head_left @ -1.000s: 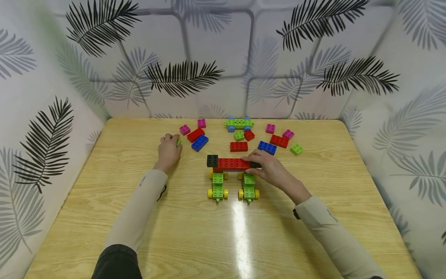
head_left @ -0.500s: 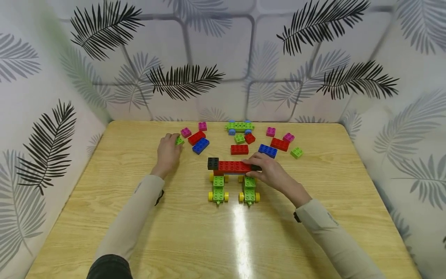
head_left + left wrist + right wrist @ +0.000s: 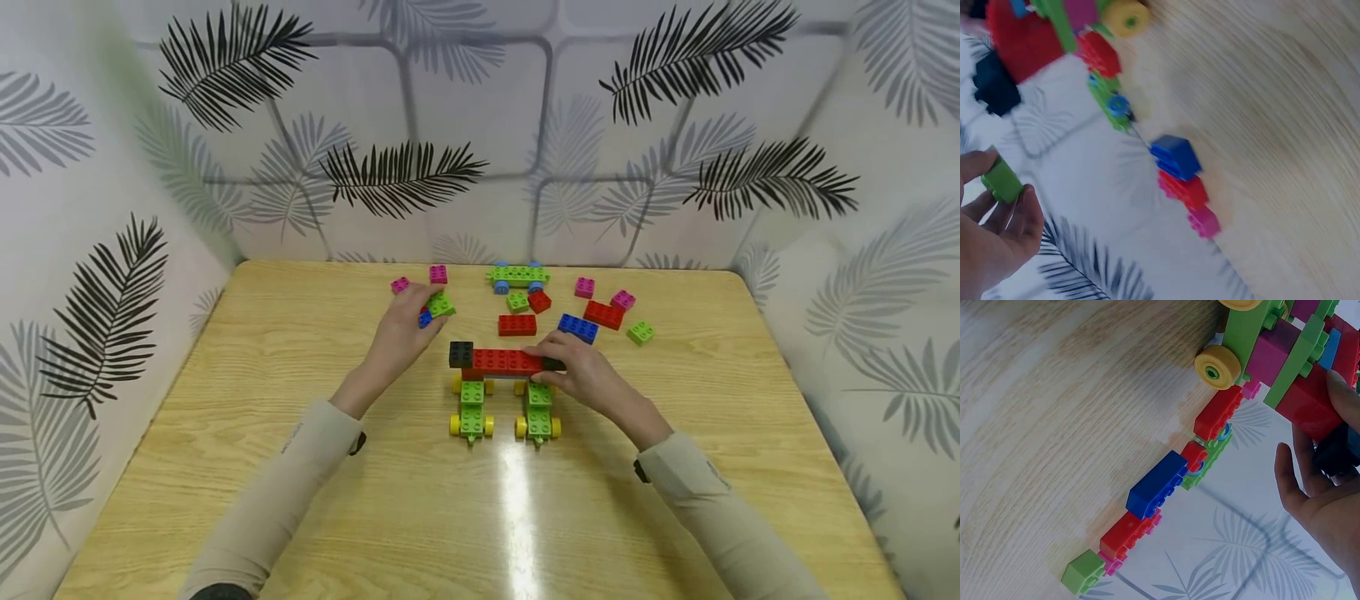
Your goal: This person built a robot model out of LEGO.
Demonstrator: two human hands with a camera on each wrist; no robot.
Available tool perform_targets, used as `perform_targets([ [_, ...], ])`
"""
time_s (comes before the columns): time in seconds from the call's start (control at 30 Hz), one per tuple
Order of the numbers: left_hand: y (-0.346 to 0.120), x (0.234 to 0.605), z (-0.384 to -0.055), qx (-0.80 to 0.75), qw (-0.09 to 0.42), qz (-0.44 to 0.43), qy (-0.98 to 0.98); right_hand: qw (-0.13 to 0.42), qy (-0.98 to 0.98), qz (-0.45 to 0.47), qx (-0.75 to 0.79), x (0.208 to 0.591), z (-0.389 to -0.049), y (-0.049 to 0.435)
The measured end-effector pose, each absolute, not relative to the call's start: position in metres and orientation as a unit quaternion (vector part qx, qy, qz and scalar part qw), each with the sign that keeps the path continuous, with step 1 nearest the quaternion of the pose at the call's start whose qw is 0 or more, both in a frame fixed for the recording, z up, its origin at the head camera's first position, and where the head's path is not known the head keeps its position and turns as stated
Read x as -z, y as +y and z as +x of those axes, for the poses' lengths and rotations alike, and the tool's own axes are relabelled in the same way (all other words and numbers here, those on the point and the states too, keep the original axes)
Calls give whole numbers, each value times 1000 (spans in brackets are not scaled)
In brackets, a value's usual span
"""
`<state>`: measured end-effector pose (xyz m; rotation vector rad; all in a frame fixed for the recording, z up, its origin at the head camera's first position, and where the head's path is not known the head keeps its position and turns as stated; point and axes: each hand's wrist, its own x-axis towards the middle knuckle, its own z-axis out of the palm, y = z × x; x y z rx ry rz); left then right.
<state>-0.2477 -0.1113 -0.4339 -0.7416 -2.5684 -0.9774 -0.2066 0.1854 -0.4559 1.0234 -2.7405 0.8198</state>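
Observation:
In the head view my left hand is raised off the table and pinches a green building block between thumb and fingers. The left wrist view has the same green block in the fingertips. My right hand grips the right end of a block structure, by a black brick. A row of red bricks forms its top, and another black brick sits at its left end. Two green wheeled bases with yellow wheels carry it. Purple bricks show in its legs from the right wrist.
Loose bricks lie behind the structure: a red brick, a green brick, a blue brick and several others. A green base with blue wheels stands at the table's back edge. A patterned backdrop rises behind.
My left hand has lifted the green block from the table's left side and carried it right, over the blue and red bricks. The right hand keeps its hold on the structure.

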Motion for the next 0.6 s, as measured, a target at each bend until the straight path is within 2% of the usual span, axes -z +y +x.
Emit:
perform_targets([
  [0.3,-82,422,-215,319,87,-394,-858,50,-902,334,-269,458,-208,186],
  [0.6,-75,429,-219,259,79,-418,-867,51,-903,332,-267,457,-208,186],
])
